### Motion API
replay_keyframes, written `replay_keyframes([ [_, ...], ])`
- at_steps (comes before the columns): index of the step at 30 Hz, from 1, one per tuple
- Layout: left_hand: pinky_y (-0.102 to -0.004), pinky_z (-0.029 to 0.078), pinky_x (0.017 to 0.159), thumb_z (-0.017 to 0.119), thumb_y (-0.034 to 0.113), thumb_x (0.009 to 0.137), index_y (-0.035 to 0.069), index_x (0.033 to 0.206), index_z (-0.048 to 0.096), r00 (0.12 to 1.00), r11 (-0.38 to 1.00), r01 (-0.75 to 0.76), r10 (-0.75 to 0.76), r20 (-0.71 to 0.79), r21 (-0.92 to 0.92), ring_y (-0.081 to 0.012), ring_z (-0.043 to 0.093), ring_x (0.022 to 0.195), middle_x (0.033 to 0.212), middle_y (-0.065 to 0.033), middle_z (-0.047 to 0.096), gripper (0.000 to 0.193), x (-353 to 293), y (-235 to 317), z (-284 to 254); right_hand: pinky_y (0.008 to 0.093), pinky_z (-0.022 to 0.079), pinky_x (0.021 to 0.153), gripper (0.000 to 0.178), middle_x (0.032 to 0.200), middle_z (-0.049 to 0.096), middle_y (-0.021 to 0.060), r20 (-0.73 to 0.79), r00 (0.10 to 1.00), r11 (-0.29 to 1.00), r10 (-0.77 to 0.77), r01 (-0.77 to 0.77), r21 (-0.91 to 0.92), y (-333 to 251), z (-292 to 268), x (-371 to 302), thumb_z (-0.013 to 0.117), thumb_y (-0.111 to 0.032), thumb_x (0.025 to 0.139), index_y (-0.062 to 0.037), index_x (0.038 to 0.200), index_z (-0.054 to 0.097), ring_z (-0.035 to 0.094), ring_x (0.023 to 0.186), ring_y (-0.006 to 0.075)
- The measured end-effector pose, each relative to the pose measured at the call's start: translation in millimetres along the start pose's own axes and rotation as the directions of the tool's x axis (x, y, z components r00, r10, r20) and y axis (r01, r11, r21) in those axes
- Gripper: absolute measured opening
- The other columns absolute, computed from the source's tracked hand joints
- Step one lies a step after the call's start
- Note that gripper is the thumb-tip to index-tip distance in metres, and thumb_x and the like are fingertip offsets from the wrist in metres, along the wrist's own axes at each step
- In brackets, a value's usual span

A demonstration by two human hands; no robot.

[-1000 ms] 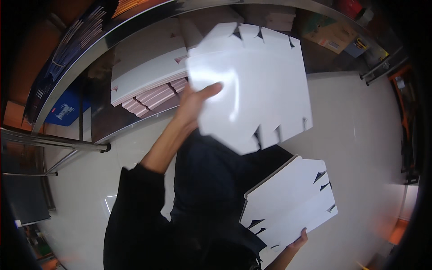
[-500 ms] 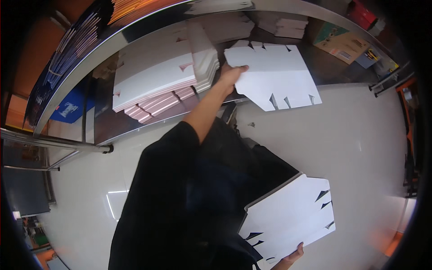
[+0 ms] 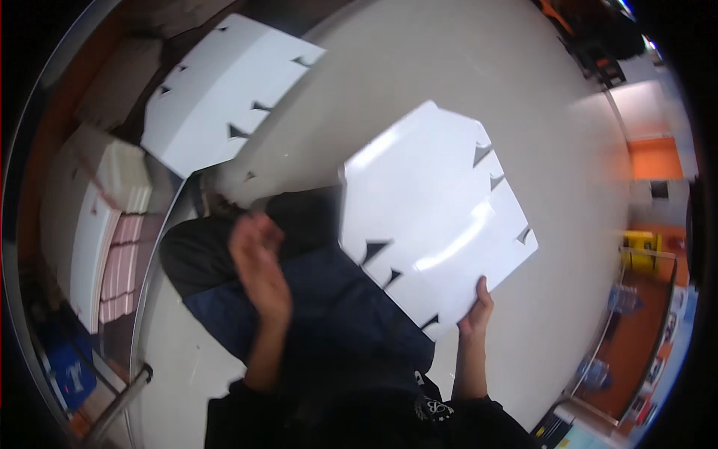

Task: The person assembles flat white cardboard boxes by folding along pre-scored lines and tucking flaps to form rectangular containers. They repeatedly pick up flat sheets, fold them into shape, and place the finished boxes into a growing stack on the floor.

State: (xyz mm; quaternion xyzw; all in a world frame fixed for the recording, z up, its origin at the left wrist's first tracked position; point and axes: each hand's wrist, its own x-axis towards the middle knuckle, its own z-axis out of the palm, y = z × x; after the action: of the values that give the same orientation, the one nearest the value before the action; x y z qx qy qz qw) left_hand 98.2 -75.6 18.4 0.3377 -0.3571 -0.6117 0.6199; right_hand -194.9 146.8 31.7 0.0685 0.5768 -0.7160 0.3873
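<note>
Since half a second ago the left hand [image 3: 258, 262] has let go of the flat white sheet [image 3: 224, 90] it was laying on the shelf and has drawn back toward the body; it now hangs empty in front of the dark clothing, fingers loosely spread and blurred by motion. That sheet, a die-cut card blank with dark notches along its edges, lies at the upper left, resting on the shelf beside the pile of blanks [image 3: 101, 247], which shows white tops and pinkish edges. It seems put there to join the others in one place. Meanwhile the view has swung, so the pale floor [image 3: 568, 224] fills the right side.

The right hand [image 3: 477, 310] is closed on the lower corner of a second white blank [image 3: 441, 224], thumb on top, holding it tilted out over the floor, probably to keep it flat and unbent. No box or bin with contents can be made out
</note>
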Motion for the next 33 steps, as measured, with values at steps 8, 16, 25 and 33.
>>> replay_keyframes([
  [8,-0.0309,0.042,0.096,0.067,0.013,0.088,-0.001,0.133,0.039,0.775,0.766,0.516,-0.608,0.172,0.384,-0.0173,0.054,0.110,0.120,-0.0139,0.056,0.055,-54.8,-43.9,94.5,0.0470,0.038,0.108,0.054,0.137,0.048,0.0140,0.103,0.961,0.949,0.258,-0.272,0.161,25.5,34.4,-71.8,0.058,-0.023,0.095,-0.0071,0.142,0.035,0.046,0.128,0.0301],
  [16,-0.0328,0.047,0.088,0.066,0.013,0.088,-0.002,0.128,0.044,0.852,0.870,0.335,-0.443,0.277,0.361,-0.0178,0.058,0.100,0.112,-0.0126,0.059,0.048,-50.2,-62.1,69.9,0.0440,0.041,0.106,0.079,0.141,0.043,0.0178,0.429,0.895,0.992,0.125,-0.122,-0.036,-42.4,-82.9,-37.7,0.067,-0.038,0.087,-0.0021,0.146,0.028,0.045,0.130,0.0341],
  [25,-0.0316,0.043,0.096,0.064,0.001,0.086,0.002,0.141,0.031,0.824,0.873,0.321,-0.448,0.348,0.366,-0.0162,0.052,0.114,0.126,-0.0096,0.053,0.064,-47.0,-62.3,62.5,0.0334,0.051,0.086,0.052,0.106,0.067,0.0159,0.166,0.986,0.494,0.005,0.142,-0.858,-63.6,-13.1,30.1,0.065,-0.023,0.091,0.0071,0.129,0.048,0.065,0.094,0.0205],
  [33,-0.0306,0.045,0.093,0.064,0.006,0.088,0.003,0.137,0.039,0.743,0.803,0.576,-0.592,0.312,0.152,-0.0159,0.055,0.109,0.119,-0.0081,0.056,0.056,-42.5,-49.4,65.3,0.0314,0.052,0.082,0.043,0.103,0.068,0.0146,0.194,0.978,0.664,0.072,0.098,-0.741,-65.5,-17.0,17.9,0.069,-0.022,0.088,0.0064,0.118,0.057,0.065,0.092,0.0183],
])
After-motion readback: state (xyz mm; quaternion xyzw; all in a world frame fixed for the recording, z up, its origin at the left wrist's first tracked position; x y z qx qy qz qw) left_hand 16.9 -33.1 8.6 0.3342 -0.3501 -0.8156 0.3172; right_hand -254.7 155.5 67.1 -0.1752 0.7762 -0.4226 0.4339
